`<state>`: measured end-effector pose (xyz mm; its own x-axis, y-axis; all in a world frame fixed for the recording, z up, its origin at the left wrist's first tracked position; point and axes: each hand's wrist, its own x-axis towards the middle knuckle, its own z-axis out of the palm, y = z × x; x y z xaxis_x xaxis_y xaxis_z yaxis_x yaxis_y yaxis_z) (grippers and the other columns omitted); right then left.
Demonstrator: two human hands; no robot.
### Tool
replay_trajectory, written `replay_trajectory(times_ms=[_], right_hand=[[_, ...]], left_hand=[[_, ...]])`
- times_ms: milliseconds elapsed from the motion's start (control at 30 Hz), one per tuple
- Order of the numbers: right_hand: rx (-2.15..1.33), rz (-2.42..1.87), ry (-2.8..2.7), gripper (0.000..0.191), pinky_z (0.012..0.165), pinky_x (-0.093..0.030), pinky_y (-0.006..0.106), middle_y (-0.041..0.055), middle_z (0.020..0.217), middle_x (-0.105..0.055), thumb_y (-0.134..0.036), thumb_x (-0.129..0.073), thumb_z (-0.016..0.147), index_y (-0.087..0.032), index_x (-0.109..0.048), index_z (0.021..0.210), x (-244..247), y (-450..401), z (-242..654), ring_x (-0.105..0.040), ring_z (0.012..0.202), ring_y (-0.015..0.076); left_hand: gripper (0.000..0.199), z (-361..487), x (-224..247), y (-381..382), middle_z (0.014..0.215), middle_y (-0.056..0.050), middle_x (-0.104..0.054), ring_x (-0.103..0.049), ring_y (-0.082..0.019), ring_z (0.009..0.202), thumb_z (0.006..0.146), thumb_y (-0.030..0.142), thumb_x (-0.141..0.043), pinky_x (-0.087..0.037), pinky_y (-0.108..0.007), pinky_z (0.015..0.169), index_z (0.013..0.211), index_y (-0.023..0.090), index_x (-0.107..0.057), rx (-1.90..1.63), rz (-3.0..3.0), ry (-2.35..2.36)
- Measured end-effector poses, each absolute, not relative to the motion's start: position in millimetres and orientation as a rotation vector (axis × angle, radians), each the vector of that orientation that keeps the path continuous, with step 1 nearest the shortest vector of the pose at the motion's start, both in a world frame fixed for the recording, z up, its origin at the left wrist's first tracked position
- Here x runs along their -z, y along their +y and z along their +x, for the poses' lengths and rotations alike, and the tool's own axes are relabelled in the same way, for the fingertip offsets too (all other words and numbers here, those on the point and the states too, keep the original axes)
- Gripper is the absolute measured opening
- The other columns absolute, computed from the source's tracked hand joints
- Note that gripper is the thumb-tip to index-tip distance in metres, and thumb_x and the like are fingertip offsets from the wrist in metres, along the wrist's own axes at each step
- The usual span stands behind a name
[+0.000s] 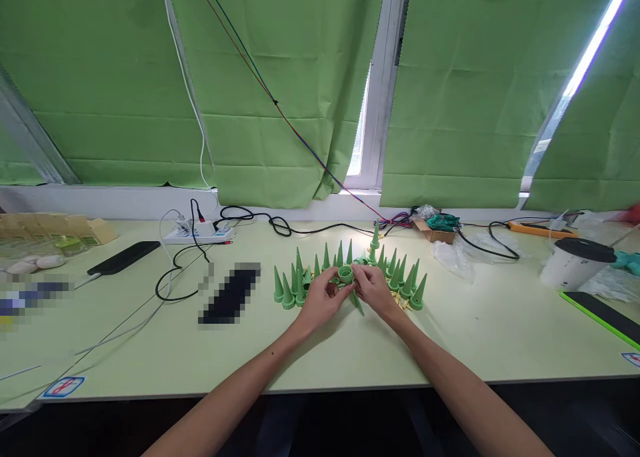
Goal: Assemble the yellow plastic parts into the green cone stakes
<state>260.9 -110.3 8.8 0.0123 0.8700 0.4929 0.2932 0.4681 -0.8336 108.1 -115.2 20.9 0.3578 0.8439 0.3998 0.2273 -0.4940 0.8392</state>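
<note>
My left hand [323, 298] is closed on a green ring-shaped part [345, 274], its round opening turned up toward me. The fingers of my right hand [373, 289] are pinched together against the right side of the same part. Below the hands a green pointed piece [357, 302] sticks out; where it joins is hidden. Many green cones [287, 293] stand point-up on the table around both hands, with more cones [418, 293] on the right. Small yellowish pieces [401, 302] lie among the right-hand cones.
On the pale table [470, 337] are a blurred dark rectangle [231, 294], a black phone-like slab [124, 257] and a power strip [199, 234] with cables. To the right are a small cardboard box [436, 232], plastic bags [454, 260] and a lidded white cup [575, 265].
</note>
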Motion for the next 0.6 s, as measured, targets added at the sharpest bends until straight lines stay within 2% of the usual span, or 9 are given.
replay_trajectory(times_ms=[133, 333, 500, 600], right_hand=[[-0.603, -1.06, -1.55, 0.049, 0.044, -0.027, 0.025, -0.0032, 0.048, -0.033, -0.055, -0.04, 0.091, -0.022, -0.035, 0.054, -7.8, -109.4, 261.0, -0.033, 0.047, 0.0112], [-0.621, -1.052, -1.552, 0.048, 0.045, -0.025, 0.025, -0.0041, 0.046, -0.03, -0.047, -0.043, 0.091, -0.021, -0.032, 0.052, -8.5, -109.8, 260.1, -0.03, 0.046, 0.0102], [-0.628, -1.031, -1.557, 0.048, 0.046, -0.026, 0.025, -0.0039, 0.047, -0.032, -0.044, -0.043, 0.093, -0.021, -0.033, 0.052, -12.5, -112.5, 259.2, -0.031, 0.046, 0.01], [-0.642, -1.001, -1.54, 0.048, 0.046, -0.026, 0.025, -0.0041, 0.048, -0.033, -0.045, -0.043, 0.093, -0.02, -0.034, 0.054, -14.3, -114.1, 258.8, -0.031, 0.047, 0.0096]], left_hand=[[0.026, 107.8, -20.3, -114.3, 0.069, 0.002, -0.05, -0.045, -0.009, 0.054, 0.082, 0.042, -0.062, -0.032, -0.021, 0.048, 0.09, 0.018, -0.056, -1.169, 1.98, 0.93], [0.017, 107.2, -20.7, -113.6, 0.085, -0.001, -0.054, -0.047, -0.008, 0.059, 0.084, 0.034, -0.058, -0.035, -0.02, 0.051, 0.091, 0.018, -0.057, -1.177, 2.058, 0.912], [0.018, 107.9, -23.6, -115.0, 0.083, 0.0, -0.055, -0.046, -0.008, 0.056, 0.082, 0.032, -0.059, -0.035, -0.02, 0.05, 0.094, 0.018, -0.055, -1.167, 2.028, 0.95], [0.019, 107.8, -22.8, -113.9, 0.076, 0.002, -0.054, -0.044, -0.006, 0.051, 0.081, 0.033, -0.062, -0.032, -0.019, 0.047, 0.089, 0.019, -0.051, -1.176, 1.927, 0.967]])
